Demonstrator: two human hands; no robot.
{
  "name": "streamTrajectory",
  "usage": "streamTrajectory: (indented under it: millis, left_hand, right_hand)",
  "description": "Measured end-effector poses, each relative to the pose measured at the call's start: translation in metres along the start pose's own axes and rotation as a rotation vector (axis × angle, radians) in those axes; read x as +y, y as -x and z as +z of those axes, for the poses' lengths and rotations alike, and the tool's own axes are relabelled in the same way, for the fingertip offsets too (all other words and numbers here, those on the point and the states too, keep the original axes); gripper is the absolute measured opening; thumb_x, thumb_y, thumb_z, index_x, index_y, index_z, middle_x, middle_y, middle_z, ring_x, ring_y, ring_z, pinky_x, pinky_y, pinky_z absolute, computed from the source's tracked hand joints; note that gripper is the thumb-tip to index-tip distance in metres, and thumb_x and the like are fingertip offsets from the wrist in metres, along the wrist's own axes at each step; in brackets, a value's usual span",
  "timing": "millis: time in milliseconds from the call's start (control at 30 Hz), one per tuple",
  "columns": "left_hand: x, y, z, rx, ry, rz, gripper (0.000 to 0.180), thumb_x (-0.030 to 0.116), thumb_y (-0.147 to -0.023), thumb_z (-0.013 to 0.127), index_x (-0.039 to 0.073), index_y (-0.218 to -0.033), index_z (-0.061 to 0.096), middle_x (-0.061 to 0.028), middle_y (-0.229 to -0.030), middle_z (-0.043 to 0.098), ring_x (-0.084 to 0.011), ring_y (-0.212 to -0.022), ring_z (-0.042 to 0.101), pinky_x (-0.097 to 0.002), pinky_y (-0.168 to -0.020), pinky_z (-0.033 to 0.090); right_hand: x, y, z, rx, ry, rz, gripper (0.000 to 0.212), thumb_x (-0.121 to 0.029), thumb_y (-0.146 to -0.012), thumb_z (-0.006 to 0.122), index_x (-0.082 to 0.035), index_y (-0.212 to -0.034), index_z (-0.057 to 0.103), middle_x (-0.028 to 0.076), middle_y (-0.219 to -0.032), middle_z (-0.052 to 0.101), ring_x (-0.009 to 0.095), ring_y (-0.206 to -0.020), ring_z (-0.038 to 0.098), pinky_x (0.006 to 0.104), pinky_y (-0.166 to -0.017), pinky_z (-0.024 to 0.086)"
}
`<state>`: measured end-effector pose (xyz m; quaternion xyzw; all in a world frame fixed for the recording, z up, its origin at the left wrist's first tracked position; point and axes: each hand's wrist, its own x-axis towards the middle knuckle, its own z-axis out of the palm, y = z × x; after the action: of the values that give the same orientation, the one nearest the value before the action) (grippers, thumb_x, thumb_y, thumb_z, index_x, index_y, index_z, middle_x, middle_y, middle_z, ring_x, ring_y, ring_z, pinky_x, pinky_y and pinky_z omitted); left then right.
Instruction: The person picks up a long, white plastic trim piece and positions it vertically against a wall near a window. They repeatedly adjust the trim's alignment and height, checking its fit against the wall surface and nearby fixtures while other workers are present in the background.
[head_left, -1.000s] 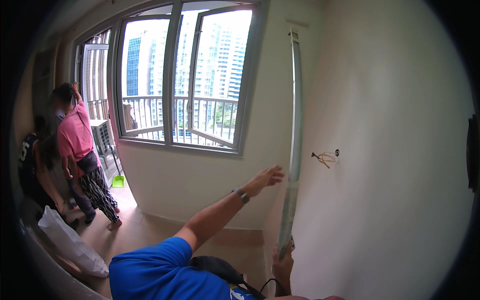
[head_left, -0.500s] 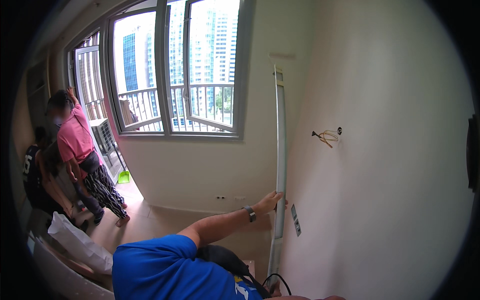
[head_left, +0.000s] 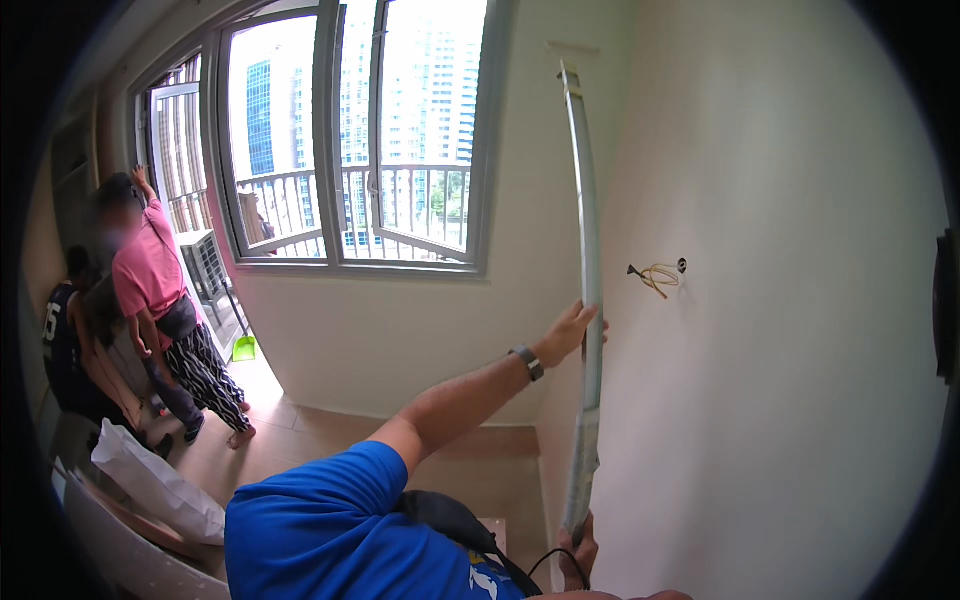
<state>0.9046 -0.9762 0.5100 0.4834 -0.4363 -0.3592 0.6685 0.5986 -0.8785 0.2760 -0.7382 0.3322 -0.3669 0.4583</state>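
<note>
A long, narrow grey-white bar [head_left: 587, 220] stands nearly upright in front of me, leaning slightly, close to the corner of two pale walls. Partway up it, my left hand [head_left: 572, 333] is wrapped round the bar; that arm has a blue sleeve and a grey wristband. Lower down, my right hand [head_left: 580, 555] grips the bar near its bottom end, with the fingers partly hidden. A thin black cord [head_left: 545, 560] curves beside this hand. Light tan bands wrap the bar near its top.
Yellowish wires [head_left: 657, 278] stick out of the right wall [head_left: 780, 350]. An open window [head_left: 350, 150] is ahead. At the left, a person in a pink shirt [head_left: 150, 262] stands by the doorway, next to another person in a dark top [head_left: 62, 335]. A white bag [head_left: 155, 485] lies nearer.
The bar has gone up and a little to the right, its top rising toward the ceiling. Both my hands have risen with it, and more of my right hand shows.
</note>
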Motion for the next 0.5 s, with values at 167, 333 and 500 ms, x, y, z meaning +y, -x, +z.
streamTrajectory:
  millis: [167, 333, 500]
  left_hand:
    - [0.038, -0.009, 0.005, -0.08, -0.099, 0.217, 0.031, 0.033, -0.097, 0.035, 0.006, -0.108, 0.041, -0.0062, -0.092, 0.059, -0.0119, -0.08, 0.058, -0.028, -0.059, 0.047]
    - [0.104, -0.021, 0.019, -0.091, -0.209, 0.376, 0.03, 0.033, -0.096, 0.036, 0.007, -0.109, 0.042, -0.0069, -0.092, 0.06, -0.0109, -0.08, 0.057, -0.0283, -0.069, 0.047]
    - [0.186, -0.056, 0.015, -0.033, -0.218, 0.449, 0.033, 0.036, -0.096, 0.033, 0.007, -0.109, 0.042, -0.007, -0.09, 0.06, -0.0129, -0.077, 0.059, -0.031, -0.067, 0.049]
  right_hand:
    - [-0.052, -0.064, 0.001, 0.124, 0.101, -0.236, 0.052, -0.022, -0.081, 0.057, -0.01, -0.129, 0.041, 0.012, -0.083, 0.061, 0.022, -0.07, 0.06, 0.0331, -0.066, 0.049]
    - [-0.164, -0.108, -0.013, 0.12, 0.103, -0.123, 0.054, -0.026, -0.082, 0.057, -0.009, -0.13, 0.039, 0.019, -0.089, 0.063, 0.03, -0.076, 0.064, 0.0368, -0.067, 0.05]
    - [-0.257, -0.152, -0.017, 0.092, 0.056, -0.238, 0.048, -0.027, -0.084, 0.053, -0.015, -0.129, 0.04, 0.016, -0.084, 0.062, 0.027, -0.067, 0.062, 0.0373, -0.062, 0.049]
